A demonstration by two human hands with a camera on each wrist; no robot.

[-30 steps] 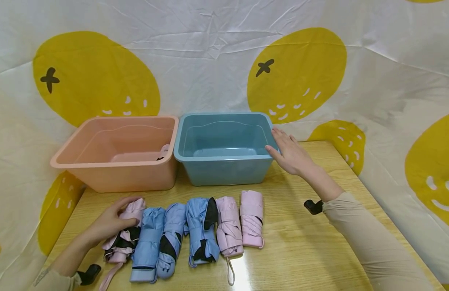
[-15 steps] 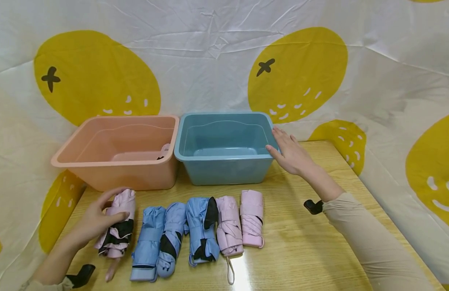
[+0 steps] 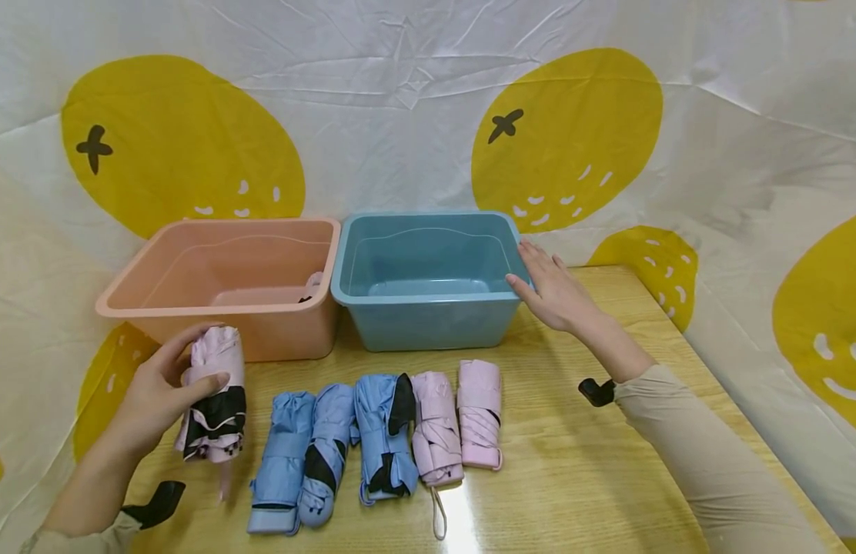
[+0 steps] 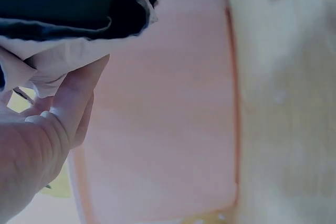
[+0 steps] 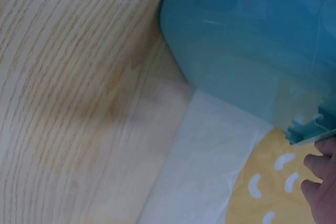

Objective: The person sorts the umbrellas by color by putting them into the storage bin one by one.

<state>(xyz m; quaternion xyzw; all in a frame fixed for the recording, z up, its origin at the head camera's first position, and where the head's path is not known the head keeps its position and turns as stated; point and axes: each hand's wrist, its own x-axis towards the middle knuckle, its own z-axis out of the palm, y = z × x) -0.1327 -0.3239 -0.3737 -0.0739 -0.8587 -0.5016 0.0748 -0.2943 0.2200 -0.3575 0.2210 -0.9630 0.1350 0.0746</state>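
My left hand grips a folded pink umbrella with a black patch, held up in front of the pink bin. Its strap dangles below. In the left wrist view, the umbrella's pink and black cloth hangs over the fingers. My right hand rests with straight fingers on the right rim of the blue bin. On the table lie blue umbrellas and pink umbrellas, side by side in a row.
A pinkish thing with black bits lies inside the pink bin at its right end. The two bins stand against each other on the wooden table. Behind them hangs a white cloth with yellow fruit prints.
My left hand has lifted the pink umbrella from the left end of the row and moved it up and left toward the pink bin. The right hand has stayed on the blue bin.
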